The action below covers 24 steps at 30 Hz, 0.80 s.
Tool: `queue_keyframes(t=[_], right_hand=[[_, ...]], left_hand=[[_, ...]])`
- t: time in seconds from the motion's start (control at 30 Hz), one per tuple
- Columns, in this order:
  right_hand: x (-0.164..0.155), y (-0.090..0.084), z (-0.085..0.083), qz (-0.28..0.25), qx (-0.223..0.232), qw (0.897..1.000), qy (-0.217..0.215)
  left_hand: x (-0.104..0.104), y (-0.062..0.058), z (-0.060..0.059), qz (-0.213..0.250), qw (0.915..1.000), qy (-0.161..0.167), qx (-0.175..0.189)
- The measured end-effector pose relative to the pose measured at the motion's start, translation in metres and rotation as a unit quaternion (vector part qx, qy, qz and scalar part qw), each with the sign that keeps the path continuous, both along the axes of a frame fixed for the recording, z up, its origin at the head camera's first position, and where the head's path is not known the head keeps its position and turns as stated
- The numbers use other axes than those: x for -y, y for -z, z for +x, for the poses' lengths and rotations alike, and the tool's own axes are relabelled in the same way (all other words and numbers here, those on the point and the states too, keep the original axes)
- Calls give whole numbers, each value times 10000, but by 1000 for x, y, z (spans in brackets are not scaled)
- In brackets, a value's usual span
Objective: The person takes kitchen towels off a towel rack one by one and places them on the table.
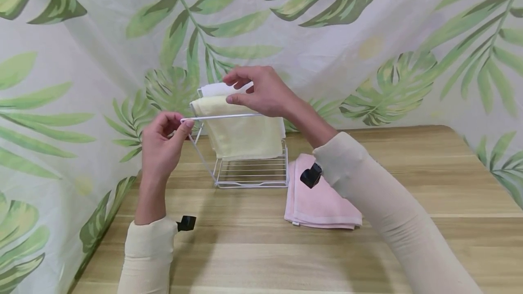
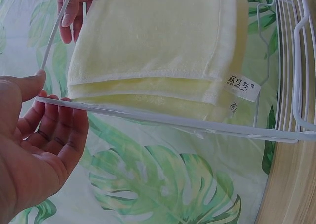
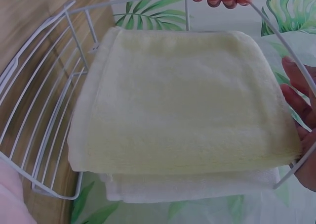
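Note:
A white wire drying rack stands on the table. My left hand pinches the left corner of its raised front bar between thumb and fingers. Draped over a bar behind that one is a folded yellow towel, and a white towel hangs at the back. In the left wrist view, a printed label sticks out from the yellow towel's edge. My right hand is at the yellow towel's top, fingers loosely bent and thumb apart from them. The right wrist view shows its fingers beside the towel's edge, behind the front bar.
A folded pink towel lies on the wooden table, to the right of the rack's base and under my right forearm. Behind the table hangs a leaf-patterned cloth. Small black cameras sit at both sleeve cuffs.

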State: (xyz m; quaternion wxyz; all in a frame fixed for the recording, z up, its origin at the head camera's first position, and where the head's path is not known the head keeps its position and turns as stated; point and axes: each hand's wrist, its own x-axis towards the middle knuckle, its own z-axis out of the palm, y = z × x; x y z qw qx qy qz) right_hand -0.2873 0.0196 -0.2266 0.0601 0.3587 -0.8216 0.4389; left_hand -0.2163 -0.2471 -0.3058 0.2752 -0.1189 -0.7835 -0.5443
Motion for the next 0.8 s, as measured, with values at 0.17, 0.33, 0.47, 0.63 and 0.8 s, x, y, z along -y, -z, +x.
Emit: queue_keyframes(t=[0.17,0.33,0.47,0.63,0.8], right_hand=[[-1,3,-1,138,57,9999,2],[-4,6,-3,295,101,9995,39],[-6,7,-3,373,156,9992,48],[-7,6,-3,614,271,9977,94],[-6,6,-3,952,345,9947,175]], left_hand=[[-2,0,0,-12,10000,1,-17],[-4,-1,1,38,10000,19,18],[-6,-2,0,104,9999,85,6],[-6,-2,0,78,10000,57,-10],[-5,-1,1,70,10000,55,4]])
